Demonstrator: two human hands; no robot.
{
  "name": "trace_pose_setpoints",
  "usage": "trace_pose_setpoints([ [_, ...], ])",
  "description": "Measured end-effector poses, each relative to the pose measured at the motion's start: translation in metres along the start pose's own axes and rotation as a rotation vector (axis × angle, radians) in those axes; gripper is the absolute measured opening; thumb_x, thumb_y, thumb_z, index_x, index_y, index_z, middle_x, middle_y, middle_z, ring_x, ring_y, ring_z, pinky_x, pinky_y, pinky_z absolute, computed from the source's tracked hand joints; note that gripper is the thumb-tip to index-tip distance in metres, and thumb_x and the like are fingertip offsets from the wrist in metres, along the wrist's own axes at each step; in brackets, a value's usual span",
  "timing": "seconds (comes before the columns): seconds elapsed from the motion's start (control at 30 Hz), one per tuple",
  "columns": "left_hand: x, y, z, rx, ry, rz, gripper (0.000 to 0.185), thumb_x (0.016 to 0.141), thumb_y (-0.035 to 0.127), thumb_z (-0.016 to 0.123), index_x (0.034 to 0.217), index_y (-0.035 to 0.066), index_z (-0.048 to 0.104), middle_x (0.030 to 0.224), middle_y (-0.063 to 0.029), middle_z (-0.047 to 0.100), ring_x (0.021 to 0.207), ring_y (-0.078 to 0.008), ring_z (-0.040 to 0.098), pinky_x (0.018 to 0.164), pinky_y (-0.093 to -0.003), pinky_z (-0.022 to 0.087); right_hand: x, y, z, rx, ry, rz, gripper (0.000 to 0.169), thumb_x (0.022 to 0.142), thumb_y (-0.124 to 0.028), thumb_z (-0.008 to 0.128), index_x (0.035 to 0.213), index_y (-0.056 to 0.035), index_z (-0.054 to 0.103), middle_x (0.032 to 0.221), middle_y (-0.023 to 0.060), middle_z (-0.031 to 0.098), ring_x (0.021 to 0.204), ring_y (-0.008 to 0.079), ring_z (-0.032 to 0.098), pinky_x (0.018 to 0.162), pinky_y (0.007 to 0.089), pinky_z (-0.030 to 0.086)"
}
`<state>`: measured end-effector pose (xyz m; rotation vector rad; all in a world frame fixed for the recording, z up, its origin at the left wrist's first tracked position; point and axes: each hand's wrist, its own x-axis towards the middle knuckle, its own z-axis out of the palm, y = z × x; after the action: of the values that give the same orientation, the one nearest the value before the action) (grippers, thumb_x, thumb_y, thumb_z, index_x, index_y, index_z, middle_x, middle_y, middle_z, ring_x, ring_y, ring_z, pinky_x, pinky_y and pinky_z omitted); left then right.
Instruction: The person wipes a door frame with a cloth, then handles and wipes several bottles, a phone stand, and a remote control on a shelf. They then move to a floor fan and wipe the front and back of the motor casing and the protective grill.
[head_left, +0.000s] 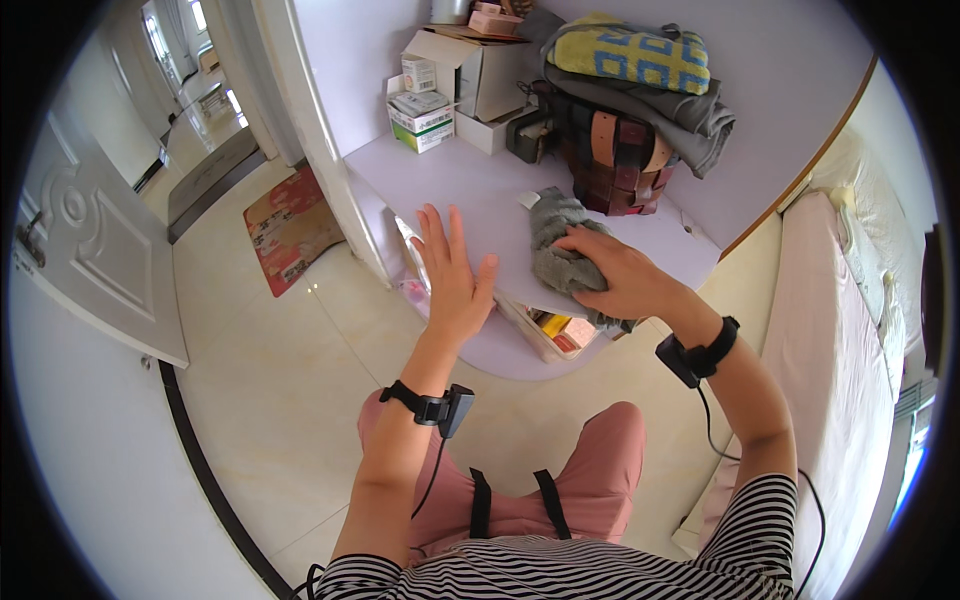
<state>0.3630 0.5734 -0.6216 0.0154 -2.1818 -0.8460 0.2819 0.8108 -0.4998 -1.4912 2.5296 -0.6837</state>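
My right hand (622, 274) grips a grey cloth (559, 240), pressing it against the front part of a pale lilac shelf (472, 206). One end of the cloth hangs over the shelf's front edge. Fingers apart and holding nothing, my left hand (454, 277) is raised over the shelf's left front edge; whether it touches the shelf I cannot tell. Below, on a lower rounded shelf (502, 360), sits a clear plastic bin (536, 334) with small packages in it, partly hidden by the upper shelf.
Medicine boxes (421, 124) and an open white carton (491, 75) stand at the shelf's back left. Behind the cloth are a woven leather bag (619, 161) and a folded yellow-and-blue towel (630, 52) on grey fabric. A bed (810, 300) lies right, a door (97, 247) left.
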Motion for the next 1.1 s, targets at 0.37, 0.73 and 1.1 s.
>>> trace_pose_setpoints([
  [0.37, 0.007, -0.016, 0.004, 0.071, 0.000, -0.104, 0.081, 0.103, 0.051, 0.041, 0.158, 0.000, 0.012, 0.163, -0.0291, 0.004, 0.152, -0.0449, 0.002, 0.118, -0.0634, -0.001, 0.151, 0.021, 0.029, -0.088, -0.061, -0.028, 0.066, 0.075, -0.017, 0.069, 0.137, -0.0116, 0.049, 0.135, 0.0201, 0.054, 0.129, 0.0372, 0.050, 0.107, 0.0424, 0.042],
  [0.73, 0.005, -0.021, 0.007, -0.046, 0.100, -0.053, 0.091, 0.101, 0.045, 0.052, 0.157, -0.002, -0.001, 0.161, -0.0353, -0.004, 0.150, -0.0497, -0.005, 0.118, -0.0629, -0.001, 0.167, 0.012, 0.023, -0.010, -0.271, -0.240, 0.062, 0.068, -0.007, 0.066, 0.128, -0.0152, 0.056, 0.128, 0.0131, 0.059, 0.125, 0.0341, 0.052, 0.100, 0.0408, 0.045],
  [1.1, 0.005, -0.024, 0.013, -0.047, 0.182, -0.011, 0.096, 0.098, 0.050, 0.055, 0.159, 0.004, -0.002, 0.160, -0.0352, -0.007, 0.150, -0.0496, -0.005, 0.115, -0.0668, -0.003, 0.198, -0.011, 0.029, 0.017, -0.394, -0.198, 0.065, 0.066, -0.002, 0.066, 0.130, -0.0132, 0.056, 0.121, 0.0124, 0.061, 0.115, 0.0309, 0.057, 0.095, 0.0389, 0.047],
])
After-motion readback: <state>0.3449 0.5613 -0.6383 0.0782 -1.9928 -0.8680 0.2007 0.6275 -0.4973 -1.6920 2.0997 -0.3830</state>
